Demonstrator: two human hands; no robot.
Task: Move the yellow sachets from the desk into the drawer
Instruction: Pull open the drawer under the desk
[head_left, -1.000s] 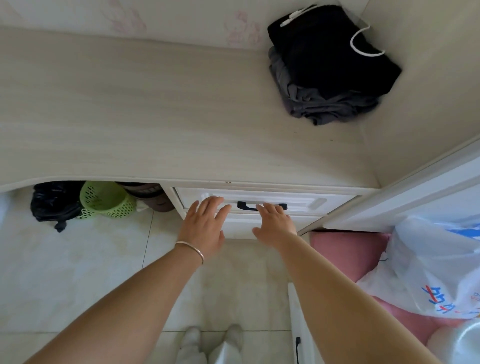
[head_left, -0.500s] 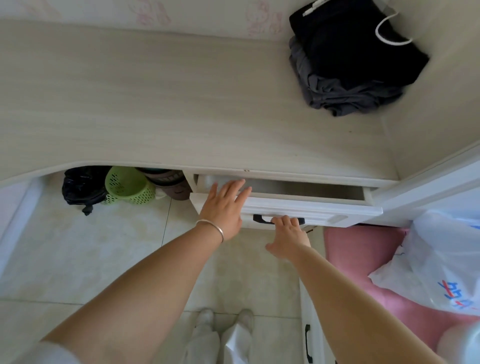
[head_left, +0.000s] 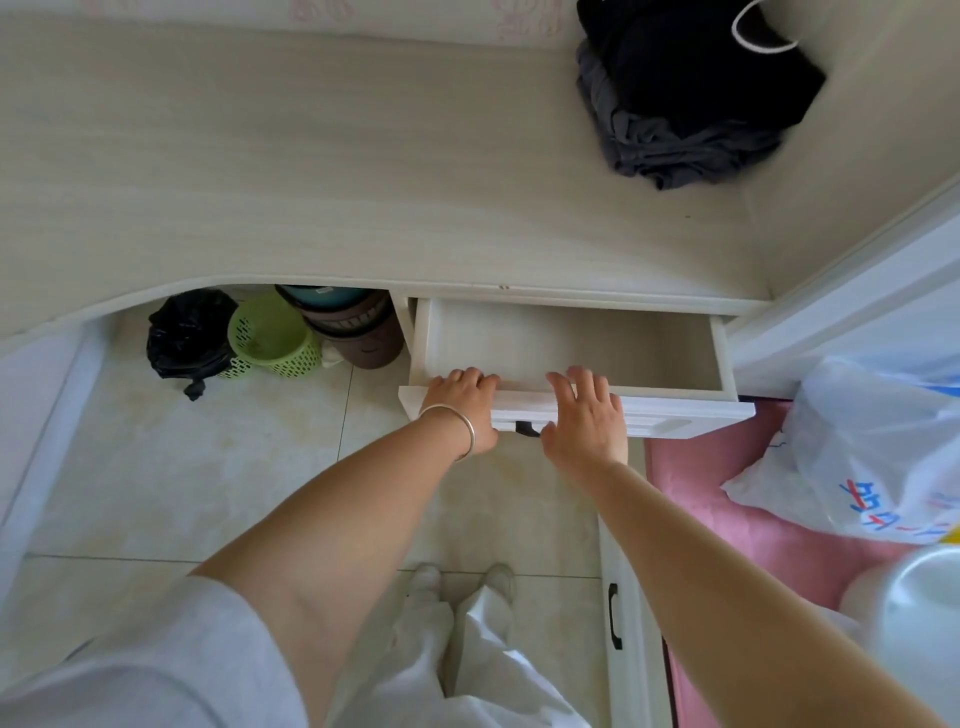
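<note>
Drawer (head_left: 571, 345) stands pulled out beneath the desk (head_left: 311, 182). Left hand (head_left: 460, 405), its grip curled over the drawer's front edge; right hand (head_left: 584, 415) with fingers loosely spread on that edge. Plastic bag (head_left: 872, 447) far right carries blue and red writing, unreadable.

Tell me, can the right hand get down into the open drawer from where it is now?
Probably yes. The right hand rests on the front edge of the drawer, which is pulled out with nothing visible inside or above it. The left hand grips the same edge, off to the side.
</note>
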